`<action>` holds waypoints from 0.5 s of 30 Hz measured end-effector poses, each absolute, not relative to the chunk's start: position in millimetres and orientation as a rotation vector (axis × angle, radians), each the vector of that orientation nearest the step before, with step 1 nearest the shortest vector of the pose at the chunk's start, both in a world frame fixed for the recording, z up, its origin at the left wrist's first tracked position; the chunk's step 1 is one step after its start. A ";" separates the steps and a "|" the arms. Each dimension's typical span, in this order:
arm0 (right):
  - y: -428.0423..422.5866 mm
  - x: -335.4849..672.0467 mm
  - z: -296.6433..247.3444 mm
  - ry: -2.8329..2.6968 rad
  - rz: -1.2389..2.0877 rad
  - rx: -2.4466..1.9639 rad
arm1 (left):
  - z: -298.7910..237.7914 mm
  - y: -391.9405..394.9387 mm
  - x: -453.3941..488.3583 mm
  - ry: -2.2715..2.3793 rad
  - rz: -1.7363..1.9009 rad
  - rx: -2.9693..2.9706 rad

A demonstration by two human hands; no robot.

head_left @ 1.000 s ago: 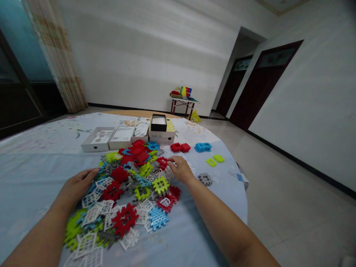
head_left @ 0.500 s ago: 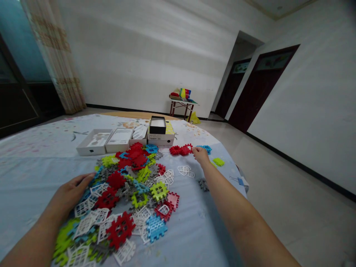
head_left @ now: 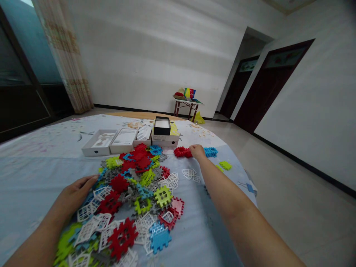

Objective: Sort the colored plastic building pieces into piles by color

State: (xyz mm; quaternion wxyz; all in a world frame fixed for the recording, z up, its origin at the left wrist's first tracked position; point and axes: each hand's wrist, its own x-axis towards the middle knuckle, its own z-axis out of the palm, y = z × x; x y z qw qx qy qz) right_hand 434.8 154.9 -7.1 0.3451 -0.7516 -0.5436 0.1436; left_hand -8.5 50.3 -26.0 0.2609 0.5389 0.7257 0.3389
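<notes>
A large pile of interlocking plastic tiles (head_left: 125, 235) in red, green, blue and grey, mixed with white lattice window pieces (head_left: 86, 209), covers the table's near middle. My left hand (head_left: 73, 194) rests against the pile's left side, fingers extended and touching its edge by some blue tiles; it appears to grip nothing. Farther out, my right hand (head_left: 198, 152) is closed at the right end of a row of red tiles (head_left: 182, 152), pinching a red tile mostly hidden by the fingers. Right beside that hand lies a group of blue tiles (head_left: 211, 152).
Green tiles (head_left: 225, 165) and loose white window pieces (head_left: 191, 175) lie on the right. Behind the pile stand open white boxes (head_left: 96, 151) and a black box (head_left: 162, 130) atop another box. A blue clip (head_left: 250, 188) sits at the tablecloth's right edge.
My right hand has brought the red tile, held up before, down against the red row. My left hand stays by the pile. The whole view has shifted slightly.
</notes>
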 end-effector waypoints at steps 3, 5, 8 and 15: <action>149.2 438.1 -3.6 -1.481 0.294 -1.960 | -28.0 50.6 -9.7 1.896 0.884 1.348; 143.1 438.7 -0.8 -1.543 0.263 -1.956 | -27.2 49.1 -7.8 1.884 0.899 1.336; 134.0 434.8 1.3 -1.642 0.241 -1.948 | -24.5 46.9 -4.5 1.884 0.889 1.305; 127.5 412.7 -5.2 -1.888 0.272 -1.894 | -22.4 48.8 -5.0 1.943 0.884 1.388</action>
